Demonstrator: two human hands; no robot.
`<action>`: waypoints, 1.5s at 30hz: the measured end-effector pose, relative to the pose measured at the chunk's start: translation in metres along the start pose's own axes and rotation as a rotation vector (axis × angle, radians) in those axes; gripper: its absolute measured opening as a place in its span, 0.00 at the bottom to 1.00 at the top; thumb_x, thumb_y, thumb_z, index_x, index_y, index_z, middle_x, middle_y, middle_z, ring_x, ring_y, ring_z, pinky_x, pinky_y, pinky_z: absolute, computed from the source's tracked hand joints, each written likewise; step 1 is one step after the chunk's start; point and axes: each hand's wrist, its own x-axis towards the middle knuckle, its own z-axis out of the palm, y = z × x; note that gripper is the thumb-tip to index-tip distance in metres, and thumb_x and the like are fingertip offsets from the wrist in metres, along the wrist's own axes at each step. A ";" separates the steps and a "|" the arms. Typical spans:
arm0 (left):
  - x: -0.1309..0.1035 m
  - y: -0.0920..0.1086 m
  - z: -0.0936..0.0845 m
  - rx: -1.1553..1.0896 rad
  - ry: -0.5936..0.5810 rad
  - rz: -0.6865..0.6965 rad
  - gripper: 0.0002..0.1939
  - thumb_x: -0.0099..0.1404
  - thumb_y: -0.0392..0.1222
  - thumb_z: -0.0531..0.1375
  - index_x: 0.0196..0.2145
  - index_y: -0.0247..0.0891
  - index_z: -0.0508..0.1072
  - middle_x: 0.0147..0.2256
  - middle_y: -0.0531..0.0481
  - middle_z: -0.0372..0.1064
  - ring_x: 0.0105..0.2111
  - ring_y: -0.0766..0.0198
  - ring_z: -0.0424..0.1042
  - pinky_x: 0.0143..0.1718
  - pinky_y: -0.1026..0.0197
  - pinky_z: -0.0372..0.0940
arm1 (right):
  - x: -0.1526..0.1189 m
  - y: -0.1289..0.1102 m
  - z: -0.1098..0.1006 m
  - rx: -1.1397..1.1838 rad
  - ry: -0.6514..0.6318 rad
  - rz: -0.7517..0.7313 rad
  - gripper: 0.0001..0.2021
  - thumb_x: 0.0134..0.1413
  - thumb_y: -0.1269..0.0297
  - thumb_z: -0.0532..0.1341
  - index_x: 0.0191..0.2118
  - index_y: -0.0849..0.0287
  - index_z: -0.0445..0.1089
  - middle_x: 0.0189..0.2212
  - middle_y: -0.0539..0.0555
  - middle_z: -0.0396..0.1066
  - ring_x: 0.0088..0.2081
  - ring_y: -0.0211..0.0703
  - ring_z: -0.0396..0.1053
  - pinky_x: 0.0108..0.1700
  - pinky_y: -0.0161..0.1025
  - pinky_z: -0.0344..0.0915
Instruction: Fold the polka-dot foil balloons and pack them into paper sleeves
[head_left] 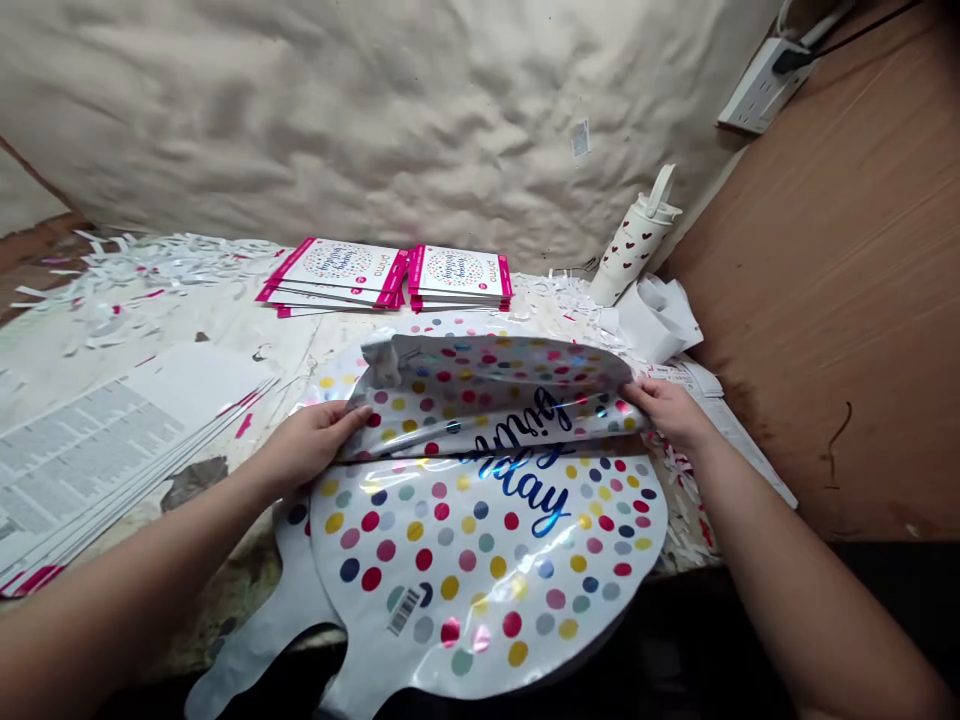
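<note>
We had a flat, dotted white foil balloon (480, 495) overhanging the worktop's (199, 318) near edge, its far part raised.

Glossy foil balloon (480, 560), shredded paper (150, 270), smooth wood panel (840, 320)

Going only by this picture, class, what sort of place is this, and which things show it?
Probably a small workshop or packing bench: flat dotted balloons, pink-edged printed cards in stacks, and loose paper strips strewn over the worn tabletop.
</note>
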 end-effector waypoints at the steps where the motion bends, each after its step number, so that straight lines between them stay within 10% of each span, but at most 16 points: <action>1: -0.001 0.001 0.001 0.100 0.019 0.022 0.23 0.56 0.60 0.53 0.33 0.38 0.72 0.19 0.53 0.65 0.21 0.59 0.67 0.22 0.63 0.61 | 0.008 -0.004 0.003 -0.021 -0.002 0.006 0.22 0.42 0.41 0.59 0.26 0.59 0.67 0.18 0.48 0.67 0.20 0.36 0.61 0.22 0.34 0.58; 7: -0.031 0.009 0.023 0.578 0.366 0.506 0.26 0.66 0.49 0.44 0.58 0.33 0.56 0.50 0.38 0.64 0.50 0.48 0.63 0.49 0.47 0.59 | 0.020 -0.002 0.019 -0.250 0.031 0.079 0.23 0.34 0.41 0.63 0.21 0.59 0.66 0.14 0.47 0.61 0.19 0.36 0.58 0.21 0.34 0.53; 10: -0.046 0.011 0.049 0.654 0.150 0.731 0.26 0.67 0.47 0.43 0.57 0.29 0.60 0.56 0.35 0.57 0.57 0.49 0.56 0.56 0.48 0.53 | 0.021 -0.009 0.014 -0.393 0.121 0.134 0.24 0.31 0.42 0.65 0.28 0.60 0.69 0.21 0.53 0.68 0.29 0.49 0.67 0.29 0.40 0.61; 14: -0.058 0.009 0.071 0.742 0.008 0.594 0.33 0.64 0.59 0.46 0.61 0.38 0.54 0.61 0.36 0.47 0.60 0.37 0.46 0.54 0.35 0.47 | 0.000 -0.051 0.045 -0.622 0.344 -0.009 0.35 0.45 0.41 0.57 0.51 0.65 0.61 0.46 0.71 0.66 0.52 0.68 0.59 0.49 0.60 0.54; 16: -0.061 0.008 0.074 0.761 0.020 0.546 0.33 0.62 0.62 0.46 0.61 0.48 0.51 0.63 0.38 0.43 0.61 0.33 0.40 0.51 0.29 0.45 | -0.025 -0.078 0.090 -0.563 0.118 -0.253 0.35 0.54 0.45 0.50 0.59 0.69 0.53 0.56 0.73 0.56 0.58 0.68 0.52 0.55 0.63 0.48; 19: -0.063 0.007 0.075 0.784 0.045 0.505 0.33 0.60 0.64 0.48 0.60 0.53 0.52 0.63 0.37 0.40 0.61 0.29 0.35 0.47 0.25 0.43 | -0.061 -0.096 0.163 -0.518 -0.224 -0.483 0.33 0.45 0.42 0.58 0.57 0.47 0.56 0.61 0.45 0.54 0.60 0.49 0.52 0.62 0.45 0.47; 21: -0.063 0.007 0.074 0.784 0.046 0.479 0.33 0.60 0.65 0.48 0.60 0.53 0.53 0.63 0.36 0.40 0.61 0.29 0.34 0.47 0.24 0.41 | -0.072 -0.085 0.180 -0.524 -0.417 -0.628 0.36 0.47 0.42 0.56 0.61 0.44 0.47 0.64 0.43 0.43 0.63 0.48 0.43 0.64 0.50 0.34; 23: -0.063 0.009 0.072 0.767 0.031 0.459 0.33 0.59 0.65 0.48 0.60 0.54 0.52 0.63 0.36 0.40 0.60 0.29 0.35 0.46 0.24 0.40 | -0.073 -0.057 0.159 -0.619 -0.410 -0.529 0.37 0.48 0.42 0.56 0.62 0.45 0.44 0.64 0.45 0.41 0.64 0.48 0.42 0.64 0.55 0.32; 27: -0.062 0.019 0.068 0.740 -0.019 0.448 0.34 0.59 0.67 0.47 0.60 0.54 0.53 0.63 0.36 0.42 0.60 0.28 0.37 0.47 0.25 0.43 | -0.078 0.002 0.061 -0.790 0.081 -0.131 0.33 0.57 0.50 0.50 0.61 0.67 0.49 0.61 0.68 0.48 0.62 0.65 0.45 0.58 0.69 0.35; 30: -0.060 0.038 0.077 0.725 0.030 0.543 0.38 0.59 0.66 0.48 0.61 0.43 0.53 0.63 0.34 0.42 0.61 0.32 0.38 0.53 0.30 0.41 | -0.097 0.015 0.032 -0.874 0.210 -0.146 0.29 0.59 0.54 0.47 0.62 0.65 0.51 0.58 0.68 0.55 0.60 0.61 0.51 0.58 0.63 0.44; 33: -0.058 0.060 0.098 0.711 0.012 0.623 0.42 0.60 0.65 0.47 0.62 0.32 0.50 0.63 0.33 0.40 0.62 0.37 0.36 0.57 0.36 0.41 | -0.105 0.008 0.057 -0.903 0.110 -0.281 0.28 0.57 0.49 0.49 0.61 0.54 0.53 0.56 0.62 0.60 0.58 0.58 0.56 0.57 0.55 0.52; 40: -0.058 0.067 0.121 0.731 -0.101 0.570 0.47 0.57 0.69 0.46 0.63 0.31 0.47 0.63 0.35 0.37 0.62 0.35 0.33 0.56 0.33 0.39 | -0.062 -0.029 0.079 -0.316 0.319 0.003 0.39 0.52 0.42 0.52 0.63 0.61 0.46 0.59 0.67 0.52 0.61 0.60 0.49 0.59 0.56 0.49; 45: -0.059 0.062 0.121 0.633 -0.005 0.690 0.41 0.57 0.66 0.50 0.60 0.34 0.57 0.60 0.33 0.49 0.59 0.31 0.45 0.52 0.31 0.48 | -0.072 -0.124 0.139 -0.119 0.257 -0.507 0.37 0.58 0.50 0.48 0.65 0.55 0.25 0.66 0.54 0.26 0.65 0.48 0.27 0.63 0.52 0.35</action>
